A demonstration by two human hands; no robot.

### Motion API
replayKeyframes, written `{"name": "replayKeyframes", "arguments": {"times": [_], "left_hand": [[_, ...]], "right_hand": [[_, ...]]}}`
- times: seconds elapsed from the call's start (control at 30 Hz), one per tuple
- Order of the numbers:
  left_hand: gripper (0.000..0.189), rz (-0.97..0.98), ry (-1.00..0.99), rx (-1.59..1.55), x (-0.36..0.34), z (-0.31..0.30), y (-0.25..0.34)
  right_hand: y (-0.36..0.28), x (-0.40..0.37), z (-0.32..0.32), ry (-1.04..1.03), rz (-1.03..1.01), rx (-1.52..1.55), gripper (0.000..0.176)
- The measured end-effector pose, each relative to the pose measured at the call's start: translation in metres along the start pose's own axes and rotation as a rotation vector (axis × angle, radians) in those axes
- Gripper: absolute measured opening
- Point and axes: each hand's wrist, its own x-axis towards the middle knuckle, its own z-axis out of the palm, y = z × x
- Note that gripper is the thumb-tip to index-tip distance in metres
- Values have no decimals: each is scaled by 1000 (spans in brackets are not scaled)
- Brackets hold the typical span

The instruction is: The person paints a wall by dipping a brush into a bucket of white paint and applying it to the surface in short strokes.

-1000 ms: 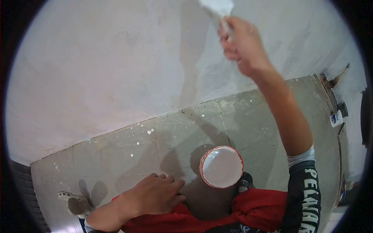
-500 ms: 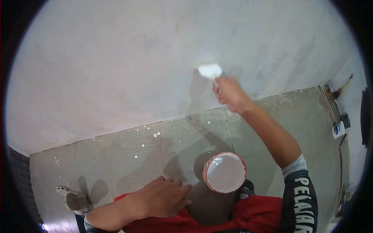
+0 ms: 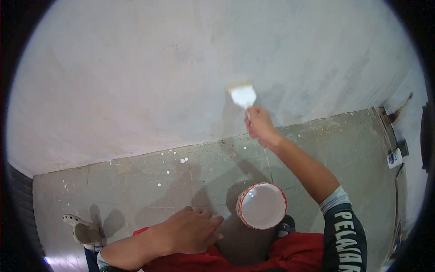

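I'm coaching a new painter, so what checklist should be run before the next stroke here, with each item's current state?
1. Brush gripped in right hand: ok.
2. Bristles white with paint: ok.
3. Paint pot upright and open on the floor, by the knees: ok.
4. Left hand free, resting on the red-clad knee: ok.
5. Floor free of drips: not ok, white spots below the wall.
6. Depth of paint in the pot: cannot tell.

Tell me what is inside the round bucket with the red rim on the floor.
The round red-rimmed bucket holds smooth white paint. The paint covers the bottom, so its depth cannot be seen.
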Motion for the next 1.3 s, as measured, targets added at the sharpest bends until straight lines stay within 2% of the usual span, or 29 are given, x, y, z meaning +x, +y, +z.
{"name": "replayKeyframes", "arguments": {"times": [0.03, 0.07, 0.13, 0.17, 0.23, 0.3, 0.4, 0.43, 0.57, 0.63, 0.77, 0.8, 0.87, 0.93, 1.0, 1.07, 1.13, 1.2, 1.23, 1.3], "left_hand": [[47, -2, 3, -3, 0, 1, 2], [47, 20, 9, -5, 0, 3, 3], [46, 39, 17, -2, -1, 7, 3], [40, 75, 95, -10, -2, 11, 4], [35, 114, 174, -20, -3, 11, 4], [49, 48, 27, -19, -3, 5, 4], [50, 36, -31, 12, 3, 4, -2], [50, 40, -32, 13, 5, 6, -4], [51, 53, -13, 12, 2, 6, -3], [50, 44, 5, 6, -2, 4, -1], [49, 17, 0, 20, -4, 3, 6], [49, 16, -5, 17, -4, 2, 8], [49, 30, -1, 12, -4, 3, 10], [49, 46, 2, 17, -2, 5, 10], [39, 83, 132, 20, -1, 10, 9], [40, 75, 111, 23, -1, 7, 12], [40, 68, 90, 22, 0, 5, 13], [42, 50, 55, -15, 1, 6, 11], [42, 50, 54, -7, 2, 7, 9], [44, 32, 62, 2, 1, 8, 7]], "right_hand": [[16, 1, -8, -55, 128, -18, 14], [26, 5, -13, -59, 129, -21, 14], [35, 10, -17, -43, 307, 61, 13], [30, 13, -19, -46, 305, 60, 13], [-20, 4, -13, -108, 145, 67, 14], [-87, -10, 2, 4, 71, 12, 16], [-161, -38, 8, -121, -259, -57, 19], [-176, -45, 12, -123, -346, -49, 20], [-170, -42, 6, -142, -448, -2, 19], [-118, -21, -2, -5, -343, 34, 18], [-21, 7, -42, -47, -73, -33, 13], [-15, 11, -49, -47, -79, -33, 13], [-12, 11, -61, -147, 291, 2, 13], [-22, 12, -71, -167, 298, 61, 12], [-46, 12, -70, -194, 302, 121, 11], [-91, 7, -64, -79, 97, 46, 11], [-145, -9, -64, -86, -41, -121, 13], [-191, -37, -52, -151, -301, 105, 15], [-207, -45, -53, -148, -308, 109, 15], [-229, -54, -57, -162, -518, 120, 20]]}}
